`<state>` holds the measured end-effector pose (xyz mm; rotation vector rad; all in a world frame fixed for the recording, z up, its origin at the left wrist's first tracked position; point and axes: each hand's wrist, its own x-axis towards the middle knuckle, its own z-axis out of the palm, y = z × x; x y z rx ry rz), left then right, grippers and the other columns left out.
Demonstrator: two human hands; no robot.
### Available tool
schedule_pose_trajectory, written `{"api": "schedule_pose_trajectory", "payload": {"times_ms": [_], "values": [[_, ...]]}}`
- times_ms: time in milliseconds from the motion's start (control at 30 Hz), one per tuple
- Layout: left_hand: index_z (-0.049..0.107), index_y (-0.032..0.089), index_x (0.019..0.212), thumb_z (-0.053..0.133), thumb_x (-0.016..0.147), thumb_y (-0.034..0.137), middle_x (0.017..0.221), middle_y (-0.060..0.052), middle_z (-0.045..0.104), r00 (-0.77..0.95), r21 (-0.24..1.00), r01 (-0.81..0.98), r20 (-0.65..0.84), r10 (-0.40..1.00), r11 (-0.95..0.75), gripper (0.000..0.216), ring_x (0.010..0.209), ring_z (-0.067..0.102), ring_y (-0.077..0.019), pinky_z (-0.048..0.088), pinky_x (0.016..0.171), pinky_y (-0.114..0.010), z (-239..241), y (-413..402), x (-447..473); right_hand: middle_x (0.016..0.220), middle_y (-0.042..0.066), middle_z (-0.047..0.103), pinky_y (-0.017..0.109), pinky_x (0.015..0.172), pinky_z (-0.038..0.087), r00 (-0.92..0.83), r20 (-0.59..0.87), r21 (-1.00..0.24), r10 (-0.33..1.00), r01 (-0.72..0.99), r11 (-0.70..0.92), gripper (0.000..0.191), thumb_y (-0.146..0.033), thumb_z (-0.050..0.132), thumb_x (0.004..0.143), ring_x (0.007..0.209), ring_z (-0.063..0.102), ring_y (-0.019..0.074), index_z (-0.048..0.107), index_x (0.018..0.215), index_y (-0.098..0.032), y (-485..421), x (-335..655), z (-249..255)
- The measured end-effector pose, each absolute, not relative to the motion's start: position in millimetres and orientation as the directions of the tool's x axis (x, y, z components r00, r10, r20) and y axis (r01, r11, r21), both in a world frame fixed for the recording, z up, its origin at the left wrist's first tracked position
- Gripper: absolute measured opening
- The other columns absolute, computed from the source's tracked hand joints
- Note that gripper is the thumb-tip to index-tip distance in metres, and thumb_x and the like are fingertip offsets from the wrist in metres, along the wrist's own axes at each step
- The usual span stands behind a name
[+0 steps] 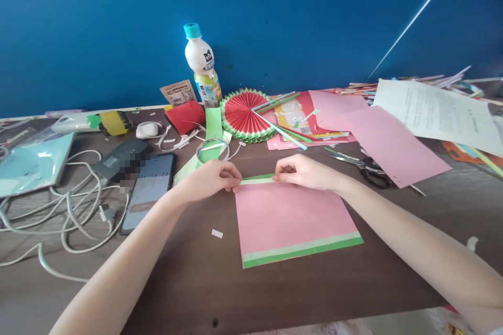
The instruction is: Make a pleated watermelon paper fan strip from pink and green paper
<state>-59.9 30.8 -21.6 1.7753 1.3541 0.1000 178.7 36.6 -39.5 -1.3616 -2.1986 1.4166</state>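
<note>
Both forearms (129, 251) extended over the near edge of the table (188, 293). Between them, the pink sheet (291, 214) lay flat near the table's near edge, set back from it.

Status, near side of sheet: a pale-and-dark green band (302, 251) ran along the full edge; this side appeared complete. Status, far side: a matching far band (257, 180) lay along the edge and appeared to be in the process of alignment. Final pressing there was judged to remain. The far right corner was covered, so its fit could not be confirmed.

Left hand (210, 178): thumb and fingertips closed together on the far band at the sheet's far left corner. Right hand (306, 171): thumb and curled fingers pinched the same band farther right.

Surroundings: a tape roll (197, 154) lay just beyond the left hand, and scissors (377, 174) lay beyond the right forearm; both limited reach toward the table's far edge. A pleated paper fan (245, 110) and a bottle (200, 57) stood along that edge. A phone (151, 183) lay left of the left hand. A white scrap (217, 233) lay left of the sheet, apart from it.
</note>
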Motion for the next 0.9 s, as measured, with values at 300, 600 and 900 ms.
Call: {"api": "schedule_pose_trajectory", "payload": {"times_ms": [300, 600, 900], "values": [[0.058, 0.020, 0.070, 0.050, 0.074, 0.033, 0.063, 0.004, 0.066, 0.312, 0.555, 0.832, -0.428, 0.848, -0.026, 0.016, 0.062, 0.057, -0.0135, 0.039, 0.058, -0.024, -33, 29, -55, 0.053, -0.006, 0.046, 0.022, 0.050, 0.025, -0.495, -0.261, -0.655, 0.829, 0.722, 0.225, 0.019, -0.032, 0.051, 0.075, 0.049, 0.037, 0.0072, 0.052, 0.062, -0.018, 33, 174, -43], [0.058, 0.020, 0.061, 0.052, 0.071, 0.036, 0.050, 0.005, 0.057, 0.349, 0.441, 0.890, -0.502, 0.792, -0.113, 0.019, 0.054, 0.052, -0.0115, 0.034, 0.054, -0.024, -27, 41, -53, 0.051, -0.006, 0.045, 0.023, 0.049, 0.024, -0.439, -0.294, -0.555, 0.849, 0.802, 0.222, 0.016, -0.027, 0.051, 0.074, 0.046, 0.037, 0.0073, 0.050, 0.060, -0.019, 34, 168, -38], [0.054, 0.019, 0.055, 0.054, 0.068, 0.036, 0.047, 0.006, 0.053, 0.383, 0.445, 0.885, -0.526, 0.759, -0.138, 0.021, 0.053, 0.049, -0.0105, 0.031, 0.051, -0.024, -26, 49, -54, 0.050, -0.005, 0.052, 0.023, 0.048, 0.029, -0.444, -0.324, -0.577, 0.835, 0.792, 0.197, 0.020, -0.031, 0.052, 0.076, 0.044, 0.046, 0.0082, 0.048, 0.060, -0.018, 36, 167, -40]]}}
